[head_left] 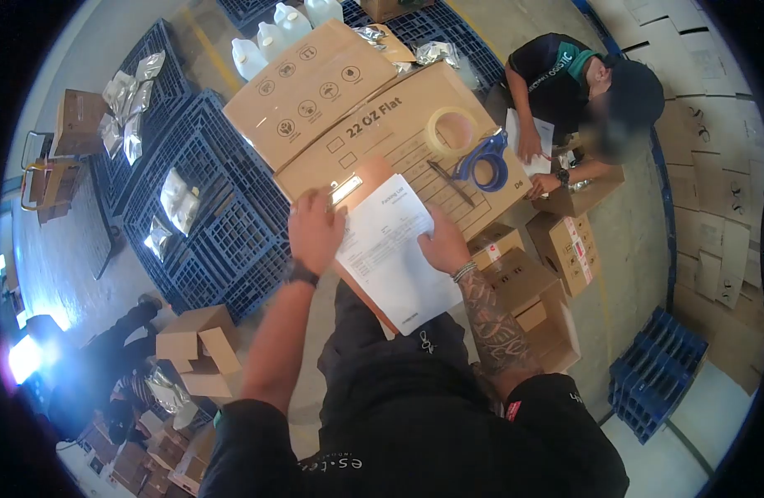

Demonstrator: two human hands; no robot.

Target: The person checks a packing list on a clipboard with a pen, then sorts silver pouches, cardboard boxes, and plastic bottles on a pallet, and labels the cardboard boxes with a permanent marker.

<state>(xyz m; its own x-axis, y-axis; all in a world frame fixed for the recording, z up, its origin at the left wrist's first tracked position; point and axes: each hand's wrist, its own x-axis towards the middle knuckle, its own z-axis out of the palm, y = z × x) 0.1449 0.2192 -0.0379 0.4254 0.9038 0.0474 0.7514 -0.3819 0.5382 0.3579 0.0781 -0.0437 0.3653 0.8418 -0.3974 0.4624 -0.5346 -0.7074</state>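
A white sheet headed "Packing List" [388,261] lies over an orange-brown clipboard [370,173] with a metal clip. My left hand [315,231] grips the clipboard's left edge, its fingers curled near the clip. On the other side, my right hand [443,242] pinches the sheet's right edge, thumb on top and fingers hidden beneath. Both rest at the near side of a large carton marked "22 OZ Flat" [349,149]. On that carton lie a roll of clear tape [450,133], a blue tape dispenser [484,168] and a dark pen [451,183].
At right, a co-worker [556,100] handles papers over an open box [594,192]. Jugs [271,40] stand beyond the carton. Blue pallets [224,199] with silver pouches [179,202] lie left. Open cartons [201,349] and stacked blue pallets [658,373] stand on the floor.
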